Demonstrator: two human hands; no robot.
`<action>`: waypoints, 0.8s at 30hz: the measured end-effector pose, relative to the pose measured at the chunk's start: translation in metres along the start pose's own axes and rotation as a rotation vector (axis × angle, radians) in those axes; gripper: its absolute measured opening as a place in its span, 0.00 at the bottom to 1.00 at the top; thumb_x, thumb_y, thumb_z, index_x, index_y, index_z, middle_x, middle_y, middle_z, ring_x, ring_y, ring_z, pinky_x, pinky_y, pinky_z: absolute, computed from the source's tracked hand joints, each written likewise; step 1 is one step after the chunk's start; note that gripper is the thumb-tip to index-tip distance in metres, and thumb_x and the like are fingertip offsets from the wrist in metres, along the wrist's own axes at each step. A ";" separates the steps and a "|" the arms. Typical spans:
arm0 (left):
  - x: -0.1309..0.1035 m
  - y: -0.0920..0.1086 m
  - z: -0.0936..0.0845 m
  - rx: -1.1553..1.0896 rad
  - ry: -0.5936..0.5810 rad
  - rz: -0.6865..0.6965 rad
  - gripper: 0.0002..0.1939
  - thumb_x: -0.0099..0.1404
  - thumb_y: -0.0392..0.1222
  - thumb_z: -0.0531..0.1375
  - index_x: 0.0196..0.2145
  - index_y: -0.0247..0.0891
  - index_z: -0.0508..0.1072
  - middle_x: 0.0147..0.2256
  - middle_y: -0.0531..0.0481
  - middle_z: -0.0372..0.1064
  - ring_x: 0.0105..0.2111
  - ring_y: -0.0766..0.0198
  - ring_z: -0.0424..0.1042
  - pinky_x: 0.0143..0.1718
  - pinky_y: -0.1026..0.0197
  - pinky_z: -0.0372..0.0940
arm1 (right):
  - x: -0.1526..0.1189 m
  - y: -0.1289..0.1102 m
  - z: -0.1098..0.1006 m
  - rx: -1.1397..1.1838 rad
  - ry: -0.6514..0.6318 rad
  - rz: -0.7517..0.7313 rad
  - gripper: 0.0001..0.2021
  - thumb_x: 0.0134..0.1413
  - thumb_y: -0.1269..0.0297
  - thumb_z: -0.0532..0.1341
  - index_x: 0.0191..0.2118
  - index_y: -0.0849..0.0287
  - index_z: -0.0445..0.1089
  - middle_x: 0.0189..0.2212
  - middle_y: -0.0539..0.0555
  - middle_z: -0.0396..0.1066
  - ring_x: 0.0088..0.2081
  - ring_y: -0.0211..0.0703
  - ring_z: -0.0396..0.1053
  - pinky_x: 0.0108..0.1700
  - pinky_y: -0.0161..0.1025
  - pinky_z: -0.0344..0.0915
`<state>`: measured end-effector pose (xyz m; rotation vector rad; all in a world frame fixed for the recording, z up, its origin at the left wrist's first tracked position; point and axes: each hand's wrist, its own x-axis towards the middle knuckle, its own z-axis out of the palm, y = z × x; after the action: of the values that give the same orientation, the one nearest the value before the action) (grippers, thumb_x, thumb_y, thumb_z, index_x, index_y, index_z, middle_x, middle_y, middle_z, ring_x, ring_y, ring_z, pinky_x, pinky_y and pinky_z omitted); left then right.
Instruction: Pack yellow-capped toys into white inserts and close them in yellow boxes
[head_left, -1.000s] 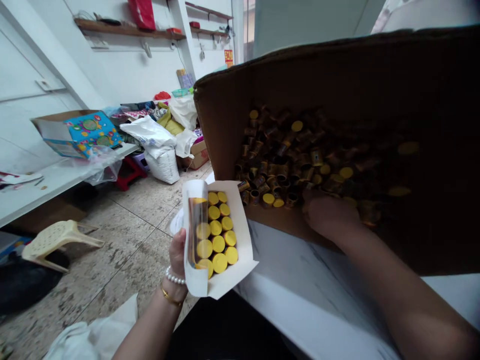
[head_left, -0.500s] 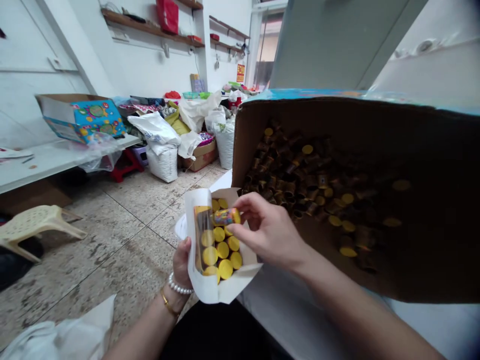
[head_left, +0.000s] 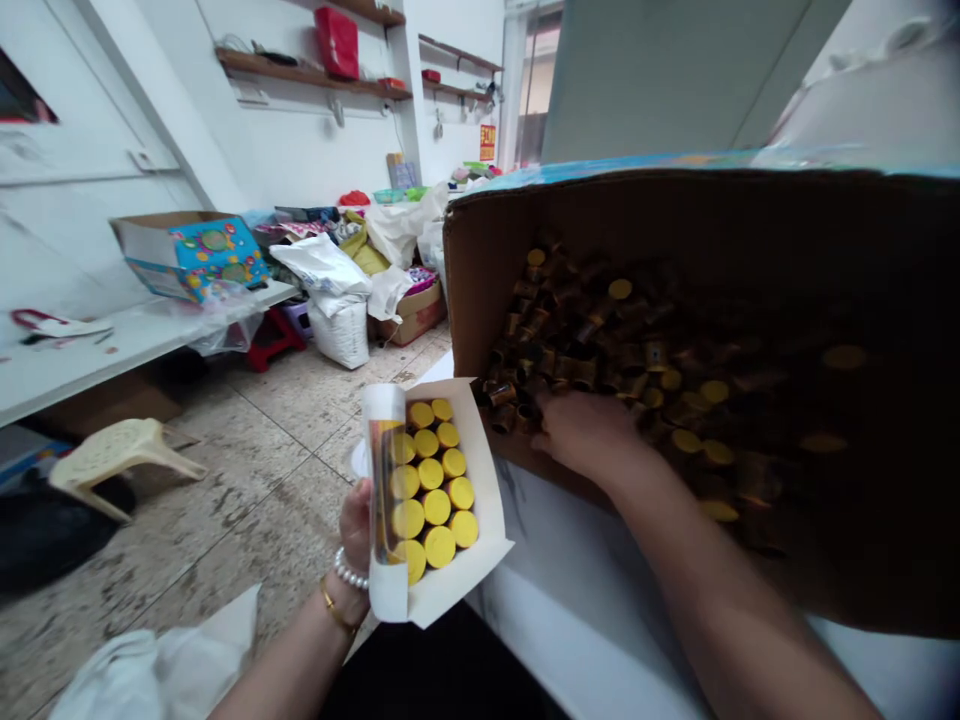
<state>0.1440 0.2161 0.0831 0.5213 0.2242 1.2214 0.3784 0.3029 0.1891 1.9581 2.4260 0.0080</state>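
My left hand [head_left: 357, 525] grips a small white open carton [head_left: 489, 500] from its left side. The carton has a clear window, and inside it several small cylindrical tubs [head_left: 430, 473] with yellow lids stand upright in rows. On the right, my right hand [head_left: 589, 430] reaches into a large cardboard box [head_left: 480, 250] lying with its opening toward me. Its fingers are at the near edge of a heap of loose tubs [head_left: 551, 340], most of them dark in the shadow. I cannot make out whether those fingers hold a tub.
The large box rests on a white table [head_left: 540, 570]. To the left are a cream plastic stool [head_left: 120, 455], a white bench [head_left: 112, 340] bearing a blue printed box [head_left: 217, 255], and a stuffed white sack [head_left: 337, 325] on the floor. White plastic [head_left: 187, 660] lies at lower left.
My right hand has left the small carton and moved right into the large box. The tub it held now appears to be among those in the carton. My view has shifted slightly.
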 end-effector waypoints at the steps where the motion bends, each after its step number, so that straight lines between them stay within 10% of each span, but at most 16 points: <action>1: 0.000 -0.001 0.001 0.008 0.010 0.008 0.17 0.60 0.57 0.62 0.41 0.47 0.81 0.52 0.52 0.76 0.67 0.46 0.54 0.67 0.46 0.50 | 0.005 0.001 0.008 -0.002 -0.038 0.010 0.13 0.51 0.71 0.66 0.44 0.63 0.76 0.37 0.67 0.78 0.39 0.62 0.77 0.35 0.46 0.68; 6: 0.000 -0.002 0.005 0.049 0.028 0.010 0.20 0.60 0.55 0.61 0.45 0.44 0.79 0.57 0.48 0.72 0.66 0.43 0.54 0.66 0.45 0.51 | 0.015 0.006 0.026 0.069 -0.033 -0.010 0.12 0.50 0.83 0.60 0.35 0.66 0.78 0.32 0.68 0.78 0.36 0.61 0.78 0.34 0.48 0.69; 11: 0.001 -0.003 0.007 0.012 -0.017 0.018 0.22 0.62 0.56 0.59 0.51 0.48 0.76 0.57 0.51 0.71 0.66 0.47 0.56 0.66 0.47 0.52 | -0.001 0.014 -0.005 0.168 0.144 -0.077 0.09 0.55 0.72 0.60 0.40 0.63 0.77 0.39 0.64 0.77 0.41 0.55 0.76 0.42 0.47 0.70; 18: -0.001 -0.001 -0.003 0.107 -0.002 -0.023 0.17 0.65 0.51 0.59 0.48 0.45 0.79 0.49 0.54 0.78 0.62 0.46 0.63 0.63 0.52 0.59 | -0.022 -0.055 0.001 1.041 0.371 -0.361 0.18 0.52 0.70 0.63 0.49 0.55 0.66 0.40 0.51 0.77 0.37 0.42 0.76 0.39 0.37 0.72; 24: 0.000 0.002 -0.016 0.106 -0.042 -0.022 0.15 0.65 0.45 0.61 0.49 0.43 0.79 0.48 0.50 0.78 0.56 0.47 0.71 0.64 0.49 0.58 | -0.023 -0.077 0.027 1.110 0.514 -0.411 0.36 0.55 0.68 0.64 0.66 0.53 0.48 0.47 0.52 0.76 0.45 0.41 0.76 0.46 0.36 0.72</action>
<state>0.1359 0.2206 0.0704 0.6346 0.2597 1.1804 0.3082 0.2638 0.1615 1.7359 3.6136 -1.2233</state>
